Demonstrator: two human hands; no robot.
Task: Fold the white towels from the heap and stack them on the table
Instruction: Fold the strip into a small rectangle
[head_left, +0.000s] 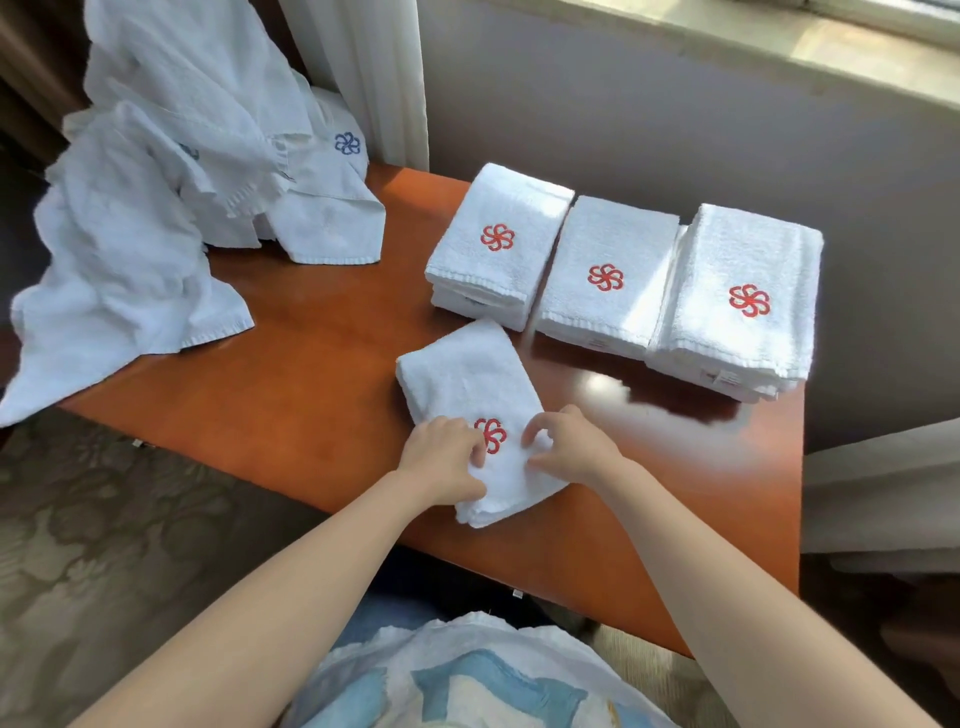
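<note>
Towel (467, 379) lies by table (311, 364) edge — left hand (441, 460) and right hand (574, 444) pinch it, fingers curled.

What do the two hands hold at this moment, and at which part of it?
Both hold the folded towel at its near end: the left hand grips its left edge, the right hand pinches its right side, beside the red emblem.

A patterned grey-brown carpet (104, 519) spreads left of and below the left hand (441, 457). Well beyond the right hand (571, 447) a grey wall (675, 130) rises to a sunlit window sill (779, 41). A white pleated curtain (374, 67) hangs far beyond the left hand. Pale beige furniture (883, 493) sits off to the right of the right hand. Below both, nearest the camera, is a light shirt (467, 675) with blue print
</note>
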